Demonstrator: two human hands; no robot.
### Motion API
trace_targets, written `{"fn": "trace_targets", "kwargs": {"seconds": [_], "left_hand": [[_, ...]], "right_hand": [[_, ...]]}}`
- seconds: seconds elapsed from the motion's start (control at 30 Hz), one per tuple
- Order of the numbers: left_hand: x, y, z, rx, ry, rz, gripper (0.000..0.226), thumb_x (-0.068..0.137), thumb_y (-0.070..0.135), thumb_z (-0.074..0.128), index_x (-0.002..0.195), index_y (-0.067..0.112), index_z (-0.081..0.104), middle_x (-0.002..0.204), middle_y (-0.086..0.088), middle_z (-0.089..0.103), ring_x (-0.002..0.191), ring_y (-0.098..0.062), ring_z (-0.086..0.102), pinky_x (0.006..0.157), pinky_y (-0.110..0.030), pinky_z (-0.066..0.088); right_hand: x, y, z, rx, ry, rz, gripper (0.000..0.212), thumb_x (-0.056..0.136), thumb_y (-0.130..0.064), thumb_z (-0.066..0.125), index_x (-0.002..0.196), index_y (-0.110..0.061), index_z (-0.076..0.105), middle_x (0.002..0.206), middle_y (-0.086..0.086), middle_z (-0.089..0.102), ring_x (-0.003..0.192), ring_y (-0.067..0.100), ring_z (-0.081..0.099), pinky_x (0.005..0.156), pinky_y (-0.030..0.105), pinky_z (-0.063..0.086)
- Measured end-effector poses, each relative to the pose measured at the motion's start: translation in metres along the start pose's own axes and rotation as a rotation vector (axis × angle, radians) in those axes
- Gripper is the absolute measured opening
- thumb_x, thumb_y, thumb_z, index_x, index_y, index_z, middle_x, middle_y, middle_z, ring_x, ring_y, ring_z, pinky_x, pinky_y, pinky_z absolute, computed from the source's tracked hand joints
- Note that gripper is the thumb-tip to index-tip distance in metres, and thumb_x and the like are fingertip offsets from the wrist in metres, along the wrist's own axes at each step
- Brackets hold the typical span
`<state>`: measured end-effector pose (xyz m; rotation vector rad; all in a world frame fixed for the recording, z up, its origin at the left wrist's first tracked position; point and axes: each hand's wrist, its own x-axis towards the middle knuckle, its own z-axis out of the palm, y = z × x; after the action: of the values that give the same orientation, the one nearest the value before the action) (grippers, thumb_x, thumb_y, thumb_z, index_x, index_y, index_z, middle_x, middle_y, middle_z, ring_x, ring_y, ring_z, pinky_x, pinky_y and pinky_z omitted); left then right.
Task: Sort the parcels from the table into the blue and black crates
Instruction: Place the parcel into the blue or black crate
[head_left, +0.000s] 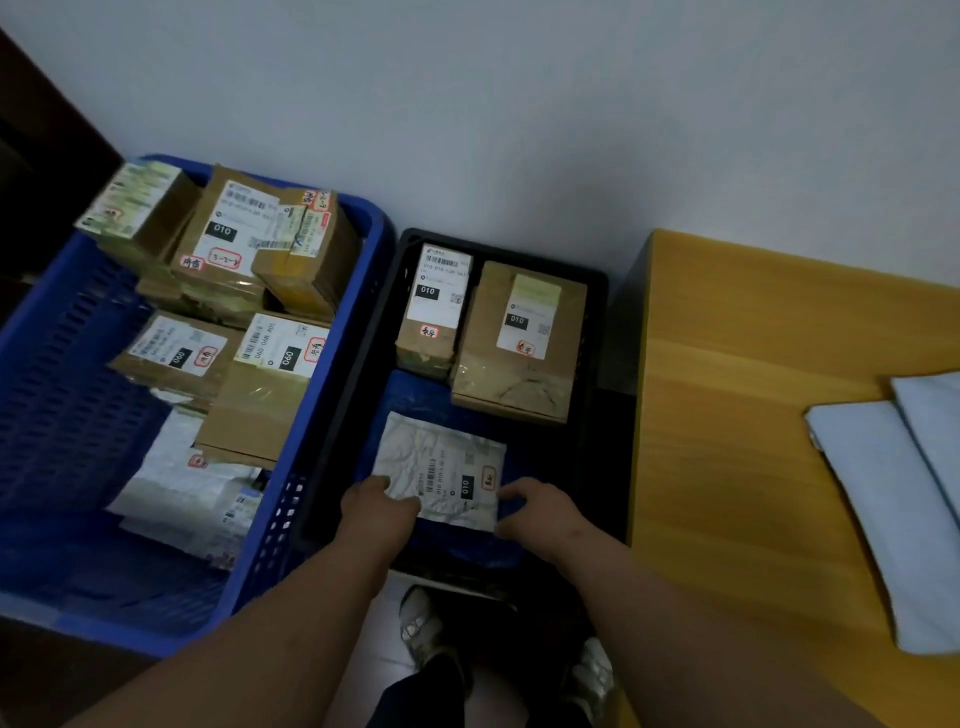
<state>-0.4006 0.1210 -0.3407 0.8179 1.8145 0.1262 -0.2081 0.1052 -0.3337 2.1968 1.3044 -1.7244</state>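
Shoes and dark trouser legs (431, 670) at bottom centre, floor under them. Both forearms reach up-frame into the black plastic crate (597, 291). Left hand (376, 501) pinches the lower-left corner of a white crinkled poly mailer parcel (441, 467); right hand (537, 512) has fingers curled at its lower-right edge, touching it, full grip hard to confirm. Mailer lies flat on a blue liner (410, 400) in the near half of the black crate. Judged light, soft, floppy, slick film; best held at two opposite edges or corners. Beyond it, two brown cardboard boxes (519, 353) with white labels. Left of frame: blue perforated plastic crate (62, 395), full of brown boxes and white mailers. Right: yellow wooden table (753, 415) with two pale flat mailers (883, 493) not yet sorted.
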Motion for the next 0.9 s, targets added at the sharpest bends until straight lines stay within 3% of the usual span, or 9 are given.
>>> {"fn": "trace_targets", "kwargs": {"seconds": [0.1,0.23,0.37,0.5,0.7,0.9], "left_hand": [[-0.019,0.014,0.018,0.013,0.051,0.048,0.061,0.093,0.016,0.061,0.147,0.003,0.036,0.149,-0.017,0.038,0.128,-0.031,0.047,0.103,-0.032,0.042],[-0.055,0.035,0.050,0.033,0.096,0.113,0.060,0.092,0.021,0.062,0.146,0.008,0.039,0.150,-0.016,0.036,0.126,-0.031,0.047,0.101,-0.034,0.043],[-0.094,0.061,0.098,0.058,0.113,0.199,0.056,0.093,0.023,0.061,0.144,0.010,0.042,0.150,-0.014,0.037,0.123,-0.031,0.050,0.094,-0.031,0.044],[-0.130,0.090,0.151,0.053,0.068,0.285,0.058,0.093,0.026,0.061,0.146,0.013,0.040,0.149,-0.012,0.039,0.122,-0.030,0.051,0.096,-0.034,0.045],[-0.163,0.124,0.212,0.126,-0.016,0.354,0.054,0.094,0.026,0.059,0.145,0.019,0.042,0.148,-0.009,0.036,0.117,-0.028,0.052,0.097,-0.039,0.047],[-0.168,0.141,0.237,0.197,-0.093,0.378,0.053,0.095,0.030,0.058,0.144,0.021,0.040,0.145,-0.009,0.040,0.112,-0.028,0.054,0.099,-0.044,0.048]], "right_hand": [[-0.015,0.004,-0.022,0.010,0.036,-0.073,0.053,0.088,-0.014,0.068,0.138,-0.014,0.051,0.139,0.008,0.050,0.122,0.022,0.052,0.091,0.025,0.046],[-0.044,0.022,-0.059,0.000,0.137,-0.188,0.046,0.091,-0.019,0.065,0.135,-0.016,0.053,0.139,0.006,0.050,0.124,0.023,0.050,0.098,0.030,0.045],[-0.074,0.066,-0.108,-0.029,0.210,-0.269,0.042,0.097,-0.017,0.057,0.138,-0.017,0.050,0.146,0.006,0.044,0.127,0.023,0.047,0.093,0.028,0.042],[-0.103,0.118,-0.159,-0.126,0.351,-0.302,0.037,0.100,-0.015,0.050,0.136,-0.017,0.053,0.146,0.005,0.044,0.128,0.025,0.047,0.100,0.036,0.044],[-0.139,0.190,-0.208,-0.229,0.637,-0.169,0.035,0.093,-0.022,0.050,0.127,-0.022,0.060,0.130,0.003,0.054,0.118,0.025,0.048,0.094,0.036,0.046],[-0.159,0.243,-0.216,-0.186,0.688,0.042,0.038,0.096,-0.027,0.049,0.134,-0.025,0.052,0.140,0.002,0.044,0.128,0.026,0.039,0.100,0.036,0.039]]}}
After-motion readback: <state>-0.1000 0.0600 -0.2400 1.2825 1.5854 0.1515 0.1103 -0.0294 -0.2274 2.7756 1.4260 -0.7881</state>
